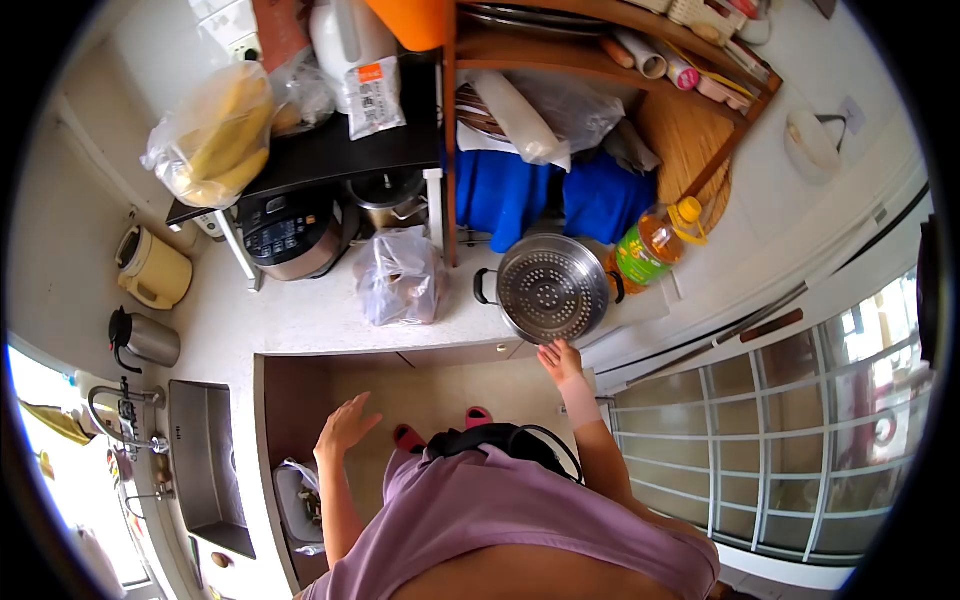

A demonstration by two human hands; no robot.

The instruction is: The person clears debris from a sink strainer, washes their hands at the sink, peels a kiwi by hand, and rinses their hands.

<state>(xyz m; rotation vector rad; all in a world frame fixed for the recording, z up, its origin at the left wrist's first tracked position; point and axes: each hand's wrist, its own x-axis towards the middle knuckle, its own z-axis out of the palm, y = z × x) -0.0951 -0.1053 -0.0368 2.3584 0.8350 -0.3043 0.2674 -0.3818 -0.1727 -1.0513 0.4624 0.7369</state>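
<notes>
A round metal steamer basket point(553, 288) with a perforated bottom and two black side handles stands on the white counter. At its near rim is my right hand point(561, 360), fingers stretched out toward the metal; whether they touch it I cannot tell. My left hand point(345, 425) hangs over the floor in front of the counter, fingers extended and nothing in it. Just right of the steamer basket stands a bottle of orange-yellow oil point(652, 243) with a yellow cap and green label. To the left sits a tied plastic bag point(398, 277) with contents I cannot make out.
A rice cooker point(292, 237) sits beneath a black shelf point(300, 155) holding bagged bananas point(228, 130). Left are a cream kettle point(155, 268), a steel jug point(147, 337) and a sink point(210, 480). A bin point(297, 505) stands below. A wooden rack point(450, 130) and glass-paned door point(780, 430) flank the right.
</notes>
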